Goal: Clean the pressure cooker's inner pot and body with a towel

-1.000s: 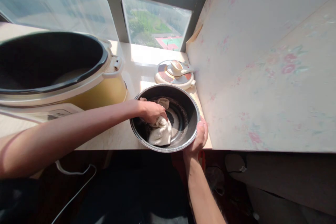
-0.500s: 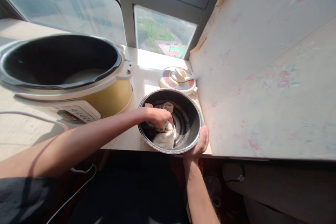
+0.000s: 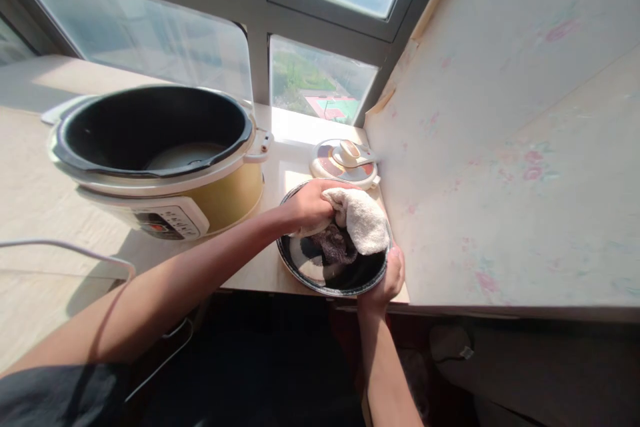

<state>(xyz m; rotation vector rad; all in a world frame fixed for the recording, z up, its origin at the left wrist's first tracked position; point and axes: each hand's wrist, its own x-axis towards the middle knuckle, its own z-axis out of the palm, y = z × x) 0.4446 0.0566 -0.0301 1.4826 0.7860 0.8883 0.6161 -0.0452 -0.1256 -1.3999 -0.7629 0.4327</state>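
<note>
My left hand is closed on a pale terry cloth at the far rim of a dark metal inner pot. One end of the cloth drapes toward the pot's right side, and a darker, soiled-looking part hangs inside. With my right hand I grip the pot's right rim, the fingers wrapped round its outer wall. The pot rests near the front edge of the sill. Part of its far rim is hidden behind my left hand and the cloth.
To the left stands a yellow and white electric cooker, lidless, its dark inside showing. A round patterned lid with a spoon-like handle on it lies behind the pot. A white cable crosses the left side. The floral wall borders the right.
My left hand has moved up from inside the pot to its far rim, bringing the cloth along. My right hand keeps its hold on the rim. The view has shifted slightly.
</note>
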